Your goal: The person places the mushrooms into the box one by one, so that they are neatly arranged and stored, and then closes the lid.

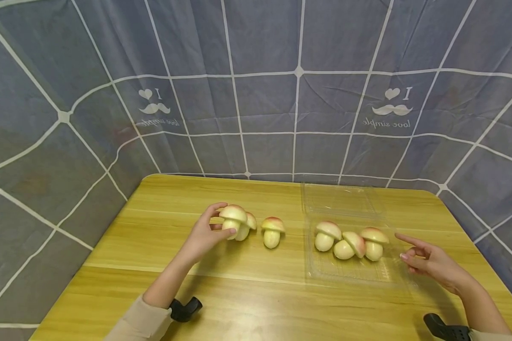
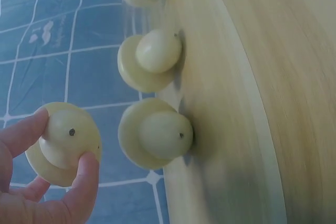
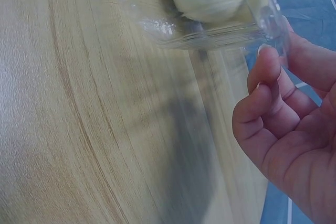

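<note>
My left hand [image 1: 205, 237] grips a toy mushroom [image 1: 233, 220] with a pale stem and a pinkish-yellow cap; the left wrist view shows it between thumb and fingers, clear of the table. Just behind it stands a second mushroom [image 2: 157, 135], partly covered by the held one in the head view. A third mushroom [image 1: 273, 233] stands a little to the right. At the right lies an open clear plastic container [image 1: 345, 277] with three mushrooms [image 1: 326, 235] in it, the middle one tilted. My right hand [image 1: 437, 265] pinches the container's right rim between thumb and index finger.
The container's clear lid [image 1: 339, 199] lies folded back toward the far edge of the wooden table [image 1: 247, 289]. A grey-blue curtain [image 1: 264, 109] with white lines hangs behind the table and along both sides.
</note>
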The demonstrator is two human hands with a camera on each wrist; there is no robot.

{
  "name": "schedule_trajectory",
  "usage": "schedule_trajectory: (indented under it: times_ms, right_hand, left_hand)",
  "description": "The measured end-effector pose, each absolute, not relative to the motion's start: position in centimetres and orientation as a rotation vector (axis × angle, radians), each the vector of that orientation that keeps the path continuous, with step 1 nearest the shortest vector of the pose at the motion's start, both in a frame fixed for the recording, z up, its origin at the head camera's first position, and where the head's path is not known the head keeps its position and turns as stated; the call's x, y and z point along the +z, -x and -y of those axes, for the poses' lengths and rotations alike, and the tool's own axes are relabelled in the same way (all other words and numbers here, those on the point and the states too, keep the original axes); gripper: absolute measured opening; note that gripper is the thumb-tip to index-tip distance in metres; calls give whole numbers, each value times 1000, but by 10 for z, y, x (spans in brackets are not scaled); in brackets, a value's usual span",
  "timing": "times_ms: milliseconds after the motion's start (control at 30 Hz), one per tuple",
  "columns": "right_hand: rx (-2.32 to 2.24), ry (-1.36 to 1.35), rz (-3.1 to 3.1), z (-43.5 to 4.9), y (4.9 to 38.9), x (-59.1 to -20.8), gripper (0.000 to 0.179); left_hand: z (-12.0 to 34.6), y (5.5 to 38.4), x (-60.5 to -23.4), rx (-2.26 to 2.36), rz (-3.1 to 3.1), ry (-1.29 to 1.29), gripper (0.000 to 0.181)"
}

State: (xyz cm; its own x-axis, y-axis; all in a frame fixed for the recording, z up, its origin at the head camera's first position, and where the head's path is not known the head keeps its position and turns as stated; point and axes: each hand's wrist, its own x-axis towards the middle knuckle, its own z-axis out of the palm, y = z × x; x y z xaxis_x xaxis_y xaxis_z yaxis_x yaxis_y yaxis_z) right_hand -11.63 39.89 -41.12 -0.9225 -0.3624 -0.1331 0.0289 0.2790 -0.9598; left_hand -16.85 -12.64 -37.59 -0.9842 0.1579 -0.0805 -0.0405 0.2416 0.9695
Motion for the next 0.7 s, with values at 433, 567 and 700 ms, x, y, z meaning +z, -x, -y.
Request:
schedule_trajectory:
  times_ms: [433, 567, 700]
  right_hand:
    - [-1667, 293, -2248, -399, 116, -412, 55]
    - [-1672, 297, -2239, -400, 117, -412, 56]
    - [-1670, 301, -2241, -400, 117, -413, 56]
  left_hand:
    - [104, 160, -375, 1804, -2333, -179, 63]
    - [95, 157, -375, 1800, -2322, -216, 63]
    - [86, 154, -378, 1778, -2304, -307, 62]
